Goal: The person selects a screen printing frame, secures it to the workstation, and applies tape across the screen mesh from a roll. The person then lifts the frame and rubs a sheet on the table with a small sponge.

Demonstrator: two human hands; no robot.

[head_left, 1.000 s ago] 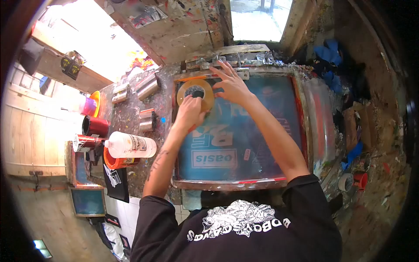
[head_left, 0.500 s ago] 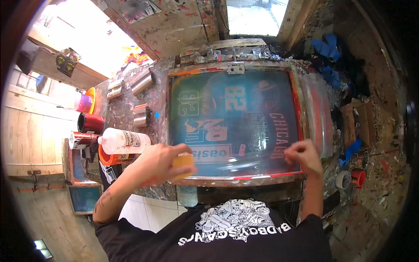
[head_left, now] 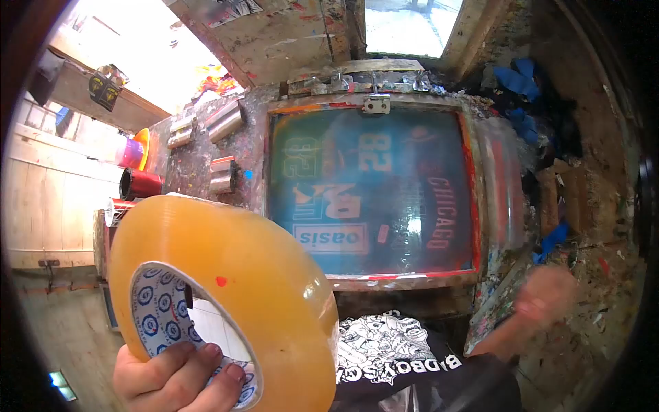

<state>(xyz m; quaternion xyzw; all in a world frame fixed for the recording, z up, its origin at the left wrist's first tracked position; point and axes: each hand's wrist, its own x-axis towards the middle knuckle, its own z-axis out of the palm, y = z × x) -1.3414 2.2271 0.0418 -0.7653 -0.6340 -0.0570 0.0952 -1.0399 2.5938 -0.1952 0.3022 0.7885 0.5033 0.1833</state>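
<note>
Fingers of the left hand hook into the core of the tape, with 3 fingertips showing inside the ring. This hand is closed on the core's lower edge, holding the tape up near the camera at lower left, its face tilted. The tape is wide and amber, with a small red spot, and its pale core carries blue round logos. It covers the lower left corner of the screen and part of the desk from view.

The right hand is blurred, beyond the lower right corner of the screen and apart from the tape; whether it is spread or pinched, I cannot tell, and nothing can be made out in it.

The screen lies flat, its blue mesh showing "82", "CHICAGO" and an upside-down "oasis". A metal hinge sits at the middle of its far edge. Left of the screen, 3 metal blocks lie on the desk, 1 of them nearer than the other 2. Farther left are 2 red cans, close together. Blue cloth lies beyond the screen's far right corner. The black shirt has a white print.
</note>
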